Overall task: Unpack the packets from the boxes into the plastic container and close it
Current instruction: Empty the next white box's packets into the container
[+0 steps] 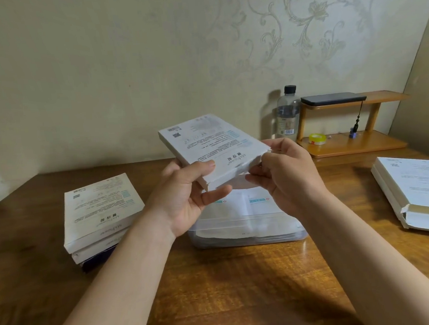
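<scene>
Curled left grip (185, 197) holds a flat white cardboard box (212, 142); my right grip (288, 175) pinches its near end. Below sits a clear plastic container (249, 238).

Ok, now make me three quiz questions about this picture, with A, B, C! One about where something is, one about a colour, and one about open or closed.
1. Where is the tape roll?
A. on the floor
B. on the wooden shelf, lower board
C. on the wall

2. What colour is the cap of the bottle?
A. red
B. white
C. black

3. The plastic container is:
A. open, packets inside
B. lid shut
C. upside down

Answers: 1 B, it lies on the lower board near the bottle. 2 C, the cap is black. 3 A, no lid covers it and packets show.
</scene>
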